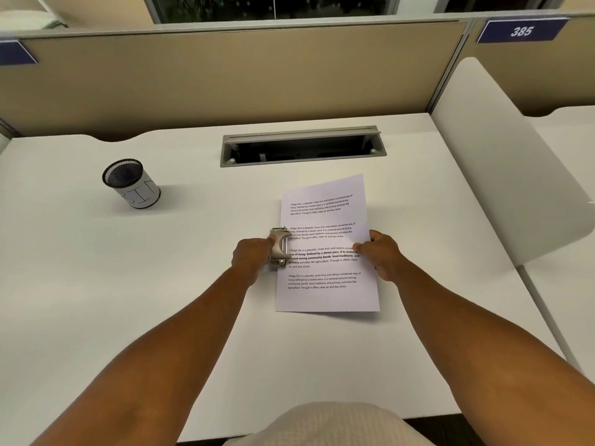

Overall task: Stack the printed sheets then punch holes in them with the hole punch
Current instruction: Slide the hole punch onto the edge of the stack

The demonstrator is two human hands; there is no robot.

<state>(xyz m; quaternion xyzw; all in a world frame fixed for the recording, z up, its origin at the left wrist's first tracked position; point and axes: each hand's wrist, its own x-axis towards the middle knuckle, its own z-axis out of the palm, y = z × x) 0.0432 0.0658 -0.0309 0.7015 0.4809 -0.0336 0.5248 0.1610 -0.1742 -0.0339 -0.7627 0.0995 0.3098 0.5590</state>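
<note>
Two hands on job: sheets stacked, punching stage.
Left hand (252, 257) grips hole punch (279, 247) over stack's near edge; right hand (380, 254) pinches printed sheets (325, 278) steady.

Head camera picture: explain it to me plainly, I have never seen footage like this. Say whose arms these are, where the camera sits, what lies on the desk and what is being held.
There is no machine here. A person wears one wide-angle camera on the head, looking forward and down, so the two bare arms are the person's own. The left hand grips a small metal hole punch set on the left edge of the printed sheets. The right hand holds the sheets' right edge, steadying them on the white desk. How many sheets lie in the stack cannot be told. Farther back on the left stands a black mesh cup with a white wrap. Behind the sheets is an open cable slot in the desk.
</note>
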